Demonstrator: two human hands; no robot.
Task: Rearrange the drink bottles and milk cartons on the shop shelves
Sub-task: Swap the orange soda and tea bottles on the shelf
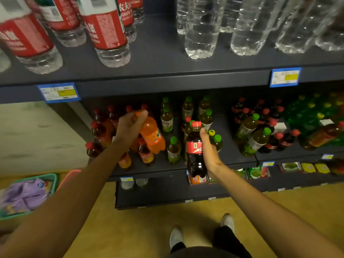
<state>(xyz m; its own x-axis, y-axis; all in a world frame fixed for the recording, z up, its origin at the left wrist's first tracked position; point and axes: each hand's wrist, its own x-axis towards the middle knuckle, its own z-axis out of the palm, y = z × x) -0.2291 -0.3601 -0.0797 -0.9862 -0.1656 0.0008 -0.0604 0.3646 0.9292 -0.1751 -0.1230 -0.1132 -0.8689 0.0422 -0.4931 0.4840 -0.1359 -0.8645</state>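
Bottles in both hands, so I'm mid-sort on the middle shelf [232,161]. My left hand [130,127] grips the orange soda bottle [151,135] near its neck, fingers curled over the top, and holds it tilted just above the red-capped tea bottles [98,130] at the shelf's left end. My right hand [208,148] wraps the cola bottle [195,151] around its red label, thumb up near the red cap, holding it upright out in front of the shelf edge, right beside the green-capped tea bottles [174,149].

As I read it, the step is moving strays back to their own kind. The cola looks to belong with the dark red-capped bottles [275,138] further right, so the next move calls for carrying it across and finding a gap to stand it in without knocking the leaning green-tea bottles nearby. Where the orange one belongs I can't tell (no matching row shows from here).

The cola is dark, nearly full. The orange bottle is bright and waisted.
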